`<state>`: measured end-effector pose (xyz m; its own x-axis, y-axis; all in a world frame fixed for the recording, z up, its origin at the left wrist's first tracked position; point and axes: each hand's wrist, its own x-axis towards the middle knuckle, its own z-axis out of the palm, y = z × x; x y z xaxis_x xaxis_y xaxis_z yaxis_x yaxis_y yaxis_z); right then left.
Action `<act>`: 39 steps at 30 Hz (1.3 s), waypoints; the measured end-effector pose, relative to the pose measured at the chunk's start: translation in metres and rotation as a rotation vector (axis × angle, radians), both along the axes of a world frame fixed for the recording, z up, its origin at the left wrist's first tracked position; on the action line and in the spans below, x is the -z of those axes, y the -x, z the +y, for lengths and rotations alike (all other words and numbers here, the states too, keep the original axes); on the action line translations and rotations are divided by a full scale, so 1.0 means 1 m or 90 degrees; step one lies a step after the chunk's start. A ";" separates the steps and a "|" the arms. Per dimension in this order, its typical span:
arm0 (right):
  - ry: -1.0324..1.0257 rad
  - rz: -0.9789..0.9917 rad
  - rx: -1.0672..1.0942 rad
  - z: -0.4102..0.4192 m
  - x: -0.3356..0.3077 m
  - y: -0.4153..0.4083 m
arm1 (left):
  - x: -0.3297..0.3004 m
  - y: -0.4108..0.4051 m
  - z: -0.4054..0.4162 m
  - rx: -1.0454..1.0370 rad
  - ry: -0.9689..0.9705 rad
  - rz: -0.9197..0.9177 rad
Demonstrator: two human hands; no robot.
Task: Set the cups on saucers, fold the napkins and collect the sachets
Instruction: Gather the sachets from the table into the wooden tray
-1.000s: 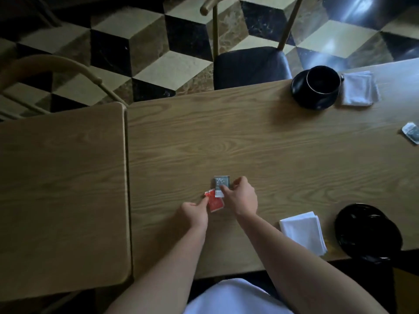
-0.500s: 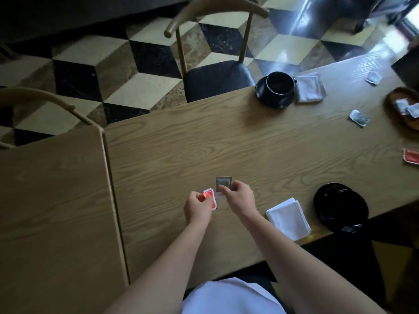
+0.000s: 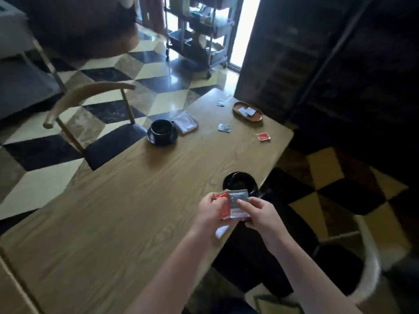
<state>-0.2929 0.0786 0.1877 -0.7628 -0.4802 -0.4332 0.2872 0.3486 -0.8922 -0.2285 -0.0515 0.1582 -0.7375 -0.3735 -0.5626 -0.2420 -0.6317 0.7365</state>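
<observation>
1. Both hands are up over the table's near edge, each gripping a sachet: the left hand (image 3: 209,208) pinches the red sachet (image 3: 223,206), and the right hand (image 3: 257,213) pinches the grey sachet (image 3: 238,203) with the thumb on its face.
2. The two sachets overlap, grey in front of red, held clear of the wooden table (image 3: 136,211).
3. Just beyond the hands, a black saucer (image 3: 240,181) sits at the near edge; whether a cup stands on it cannot be told.
4. A white napkin (image 3: 221,232) peeks out under the left wrist at that same edge.
5. Over by the far edge, a black cup (image 3: 161,129) stands on its saucer, a folded napkin (image 3: 186,124) just beside it.
6. Toward the right end, a loose grey sachet (image 3: 225,128), a loose red sachet (image 3: 263,136) and a pale sachet (image 3: 220,102) lie apart.
7. At the far right corner, a wooden tray (image 3: 257,117) holds pale sachets.
8. A chair (image 3: 90,123) stands at the far side.
</observation>
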 end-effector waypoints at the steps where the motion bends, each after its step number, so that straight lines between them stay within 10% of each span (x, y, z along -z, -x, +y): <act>1: 0.002 0.016 0.029 0.017 -0.007 0.005 | -0.009 0.010 0.014 0.024 -0.013 0.026; 24: -0.059 0.172 0.382 0.604 -0.018 0.091 | -0.038 0.164 0.573 0.476 0.044 0.111; 39: -0.106 0.100 0.328 0.688 -0.015 0.256 | -0.014 0.331 0.657 0.493 0.041 0.097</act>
<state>-0.5486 0.7667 0.2026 -0.9418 0.0362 -0.3342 0.3263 0.3378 -0.8828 -0.5592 0.6058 0.1717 -0.8682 0.2488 -0.4293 -0.4888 -0.2796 0.8264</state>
